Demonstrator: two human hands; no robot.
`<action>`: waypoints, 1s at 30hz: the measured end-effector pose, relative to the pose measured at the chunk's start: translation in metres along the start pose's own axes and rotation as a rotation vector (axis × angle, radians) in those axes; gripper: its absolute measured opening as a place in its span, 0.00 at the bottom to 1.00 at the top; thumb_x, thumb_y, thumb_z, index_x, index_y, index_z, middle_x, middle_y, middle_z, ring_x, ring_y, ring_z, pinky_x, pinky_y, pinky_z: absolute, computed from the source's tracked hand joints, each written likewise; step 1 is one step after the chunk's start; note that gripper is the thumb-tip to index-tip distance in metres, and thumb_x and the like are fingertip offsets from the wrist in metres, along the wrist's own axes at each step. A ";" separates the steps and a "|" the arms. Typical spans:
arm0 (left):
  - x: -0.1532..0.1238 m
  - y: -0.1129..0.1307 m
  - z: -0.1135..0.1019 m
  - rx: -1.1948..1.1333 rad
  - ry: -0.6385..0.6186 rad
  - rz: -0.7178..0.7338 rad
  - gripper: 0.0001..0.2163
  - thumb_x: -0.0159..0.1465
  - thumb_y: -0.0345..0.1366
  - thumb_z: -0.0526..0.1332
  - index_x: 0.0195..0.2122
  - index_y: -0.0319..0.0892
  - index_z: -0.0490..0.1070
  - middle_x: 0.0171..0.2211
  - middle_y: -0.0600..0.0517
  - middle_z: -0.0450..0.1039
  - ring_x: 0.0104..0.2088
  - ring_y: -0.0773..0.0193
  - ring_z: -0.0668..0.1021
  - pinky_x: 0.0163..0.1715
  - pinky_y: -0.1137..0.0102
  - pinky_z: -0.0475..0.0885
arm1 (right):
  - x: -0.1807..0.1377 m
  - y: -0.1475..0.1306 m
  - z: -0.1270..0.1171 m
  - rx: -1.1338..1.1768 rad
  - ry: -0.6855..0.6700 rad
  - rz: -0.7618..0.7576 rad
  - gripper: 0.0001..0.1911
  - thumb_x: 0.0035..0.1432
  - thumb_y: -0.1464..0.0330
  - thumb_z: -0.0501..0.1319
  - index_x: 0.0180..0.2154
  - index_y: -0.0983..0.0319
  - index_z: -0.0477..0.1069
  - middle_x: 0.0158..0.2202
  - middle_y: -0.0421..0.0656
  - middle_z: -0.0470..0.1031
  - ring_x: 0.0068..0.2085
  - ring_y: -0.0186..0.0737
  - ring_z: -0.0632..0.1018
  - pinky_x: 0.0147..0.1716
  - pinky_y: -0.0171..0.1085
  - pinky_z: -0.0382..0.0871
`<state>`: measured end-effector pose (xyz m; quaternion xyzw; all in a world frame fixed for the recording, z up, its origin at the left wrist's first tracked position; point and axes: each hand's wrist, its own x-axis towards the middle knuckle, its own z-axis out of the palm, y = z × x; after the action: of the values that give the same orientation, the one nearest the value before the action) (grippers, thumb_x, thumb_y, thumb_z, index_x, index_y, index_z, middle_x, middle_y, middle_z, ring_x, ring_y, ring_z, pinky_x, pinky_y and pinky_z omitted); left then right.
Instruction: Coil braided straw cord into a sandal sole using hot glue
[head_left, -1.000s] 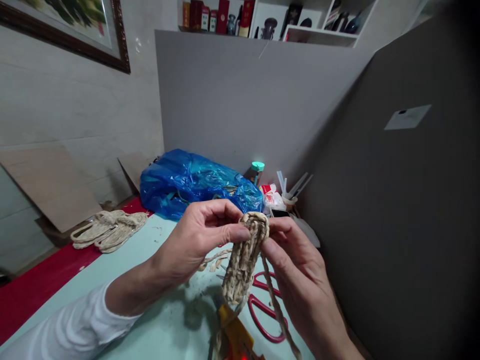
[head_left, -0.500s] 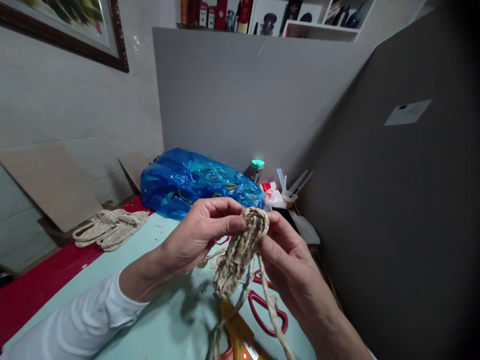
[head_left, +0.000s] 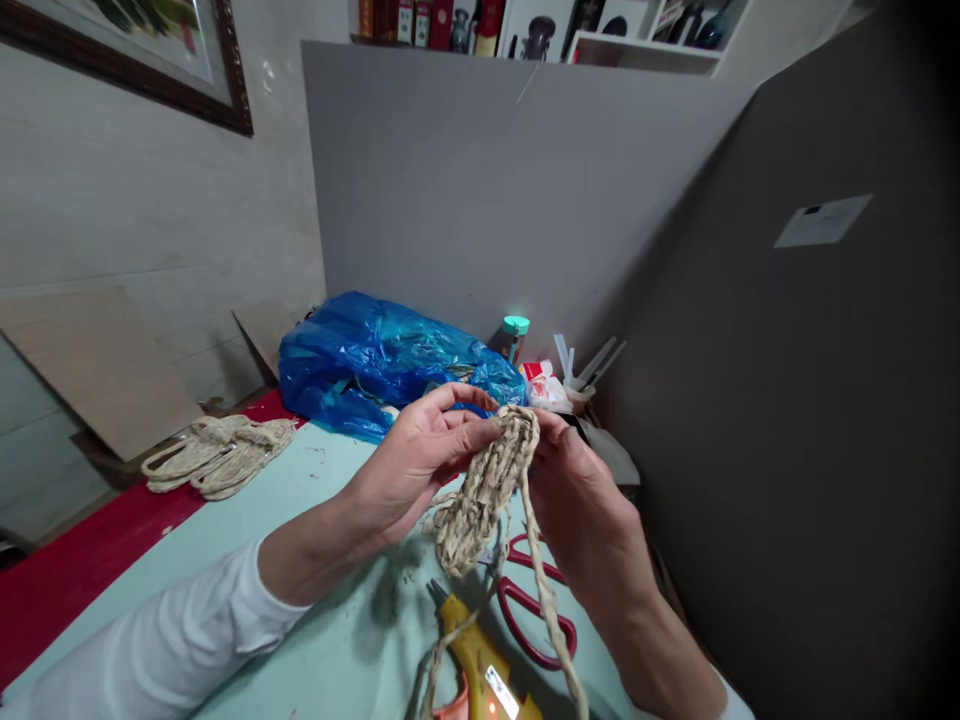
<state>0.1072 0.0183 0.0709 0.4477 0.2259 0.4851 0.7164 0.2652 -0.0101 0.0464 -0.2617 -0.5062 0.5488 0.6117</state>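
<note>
Between my hands, above the table, is a small oval piece of coiled straw braid [head_left: 480,505], tilted with its upper end toward my fingers. My left hand [head_left: 427,455] pinches its upper left edge between thumb and fingers. At the upper right edge, my right hand [head_left: 581,490] is closed on the same braid, its fingertips partly hidden. A loose straw cord [head_left: 545,600] hangs from the right side of the piece down past the bottom of the view. Below lie a yellow glue gun [head_left: 480,645] with a lit red light and red-handled scissors [head_left: 536,620].
A pale green mat covers the table [head_left: 337,640], with a red cloth [head_left: 82,540] at its left. Bundled straw cord [head_left: 225,450] lies at the left. A blue plastic bag [head_left: 375,355], a green-lidded jar [head_left: 515,335] and a cup of glue sticks [head_left: 581,390] stand along the grey partition [head_left: 480,190].
The braided piece has risen slightly and tilted, uncovering more of the glue gun's nozzle. My right hand has turned, its thumb moving up to the braid's top edge. My left hand shifted slightly right.
</note>
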 end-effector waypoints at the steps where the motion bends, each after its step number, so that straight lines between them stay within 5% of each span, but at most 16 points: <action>1: -0.001 -0.002 0.000 0.001 -0.016 -0.002 0.16 0.58 0.35 0.72 0.43 0.41 0.70 0.29 0.55 0.75 0.27 0.71 0.76 0.29 0.77 0.70 | 0.000 -0.001 -0.001 -0.009 -0.003 0.003 0.19 0.64 0.54 0.61 0.50 0.58 0.72 0.48 0.45 0.75 0.48 0.43 0.77 0.50 0.42 0.74; 8: -0.002 -0.007 0.001 -0.043 -0.051 -0.077 0.11 0.62 0.36 0.69 0.41 0.40 0.70 0.32 0.53 0.75 0.30 0.71 0.76 0.32 0.77 0.71 | 0.004 -0.006 -0.004 -0.016 -0.048 0.031 0.18 0.61 0.54 0.65 0.45 0.60 0.77 0.37 0.44 0.77 0.34 0.38 0.78 0.35 0.37 0.76; 13: -0.004 -0.003 0.003 0.025 -0.058 -0.123 0.10 0.61 0.38 0.69 0.38 0.38 0.75 0.33 0.52 0.75 0.31 0.71 0.76 0.31 0.78 0.70 | 0.009 -0.004 -0.011 -0.006 0.032 -0.028 0.18 0.63 0.54 0.64 0.47 0.59 0.76 0.44 0.44 0.76 0.42 0.38 0.77 0.43 0.36 0.75; 22: -0.007 0.001 0.006 0.034 -0.009 -0.241 0.16 0.47 0.34 0.78 0.33 0.35 0.77 0.29 0.50 0.77 0.28 0.69 0.77 0.31 0.76 0.72 | 0.006 -0.008 -0.001 0.051 0.021 -0.037 0.17 0.60 0.53 0.67 0.44 0.58 0.77 0.47 0.42 0.76 0.41 0.36 0.77 0.38 0.31 0.75; 30: -0.007 -0.003 0.003 0.042 -0.058 -0.263 0.11 0.53 0.31 0.75 0.36 0.36 0.79 0.31 0.50 0.77 0.31 0.69 0.77 0.34 0.75 0.72 | 0.002 -0.008 0.003 0.182 -0.042 0.018 0.13 0.64 0.59 0.65 0.46 0.57 0.77 0.49 0.42 0.76 0.42 0.34 0.79 0.41 0.30 0.75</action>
<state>0.1079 0.0103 0.0695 0.4432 0.2720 0.3689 0.7704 0.2660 -0.0109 0.0554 -0.1981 -0.4644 0.6034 0.6173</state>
